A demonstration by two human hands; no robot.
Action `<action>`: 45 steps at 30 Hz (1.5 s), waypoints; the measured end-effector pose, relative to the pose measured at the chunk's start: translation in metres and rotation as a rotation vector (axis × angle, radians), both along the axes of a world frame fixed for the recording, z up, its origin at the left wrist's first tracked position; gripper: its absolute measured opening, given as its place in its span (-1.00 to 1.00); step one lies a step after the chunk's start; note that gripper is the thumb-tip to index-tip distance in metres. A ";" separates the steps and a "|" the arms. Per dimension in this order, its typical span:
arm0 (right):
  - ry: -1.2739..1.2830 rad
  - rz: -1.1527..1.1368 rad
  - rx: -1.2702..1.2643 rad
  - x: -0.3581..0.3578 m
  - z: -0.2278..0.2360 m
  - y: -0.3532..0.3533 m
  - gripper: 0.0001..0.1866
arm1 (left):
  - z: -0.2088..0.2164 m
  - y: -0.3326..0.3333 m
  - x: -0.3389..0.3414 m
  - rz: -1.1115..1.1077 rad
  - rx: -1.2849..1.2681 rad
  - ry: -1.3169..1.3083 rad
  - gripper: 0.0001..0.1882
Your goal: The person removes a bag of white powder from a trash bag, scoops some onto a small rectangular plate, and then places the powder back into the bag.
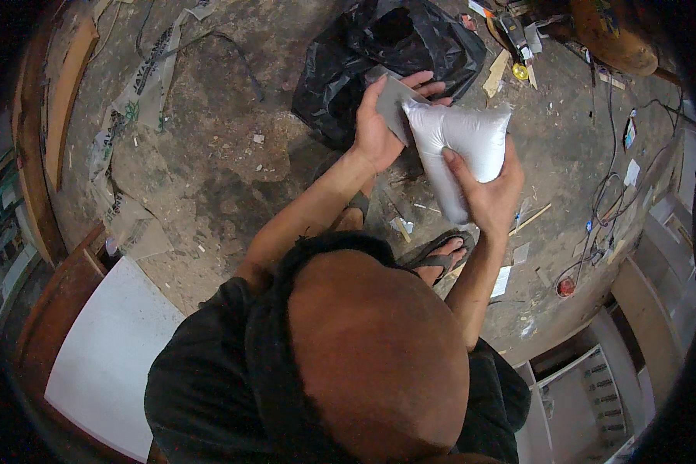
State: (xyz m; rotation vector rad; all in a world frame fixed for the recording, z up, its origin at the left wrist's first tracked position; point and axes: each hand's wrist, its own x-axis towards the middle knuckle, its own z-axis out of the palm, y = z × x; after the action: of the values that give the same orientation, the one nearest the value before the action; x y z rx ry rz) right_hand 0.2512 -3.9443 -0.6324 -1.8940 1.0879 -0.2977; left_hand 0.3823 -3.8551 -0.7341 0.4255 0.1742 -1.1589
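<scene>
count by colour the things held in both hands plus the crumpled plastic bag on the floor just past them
White: 1, the plump bag in the right hand
Grey: 1, the flat piece in the left hand
Black: 1, the crumpled plastic bag
Total: 3

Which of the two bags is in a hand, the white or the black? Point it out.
The plump, pillow-shaped white bag, gripped in the right hand. The crumpled black bag lies on the floor instead.
</scene>
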 end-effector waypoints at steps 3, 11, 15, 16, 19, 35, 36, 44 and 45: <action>0.036 0.014 -0.015 -0.003 0.000 -0.003 -0.48 | -0.002 -0.001 -0.002 -0.004 0.005 0.002 -0.27; -0.067 -0.009 0.214 -0.026 -0.016 -0.018 -0.49 | -0.012 0.002 -0.007 0.003 0.108 -0.144 -0.27; -0.088 -0.049 0.320 -0.031 -0.021 -0.016 -0.46 | -0.020 0.021 -0.004 0.030 0.160 -0.307 -0.27; -0.093 -0.055 0.324 -0.031 -0.024 -0.014 -0.46 | -0.020 0.027 -0.001 0.023 0.163 -0.312 -0.27; -0.155 -0.068 0.386 -0.032 -0.030 -0.011 -0.43 | -0.026 0.040 0.005 0.043 0.283 -0.392 -0.29; -0.310 -0.456 0.487 -0.148 -0.033 -0.055 -0.29 | 0.006 0.007 -0.043 -0.181 0.504 -0.621 -0.33; -0.311 -0.470 0.485 -0.152 -0.032 -0.053 -0.29 | -0.003 0.003 -0.051 -0.220 0.493 -0.656 -0.35; -0.259 -0.578 0.513 -0.173 -0.039 -0.032 -0.34 | -0.041 -0.025 -0.090 -0.511 0.661 -1.134 -0.60; -0.267 -0.600 0.512 -0.173 -0.041 -0.027 -0.34 | -0.045 -0.025 -0.092 -0.530 0.651 -1.145 -0.60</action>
State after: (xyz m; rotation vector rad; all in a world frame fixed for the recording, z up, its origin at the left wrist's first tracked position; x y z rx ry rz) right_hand 0.0779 -3.9717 -0.6735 -1.0206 1.3705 -0.5307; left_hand 0.2900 -3.8802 -0.7787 1.7145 -0.6166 -1.1779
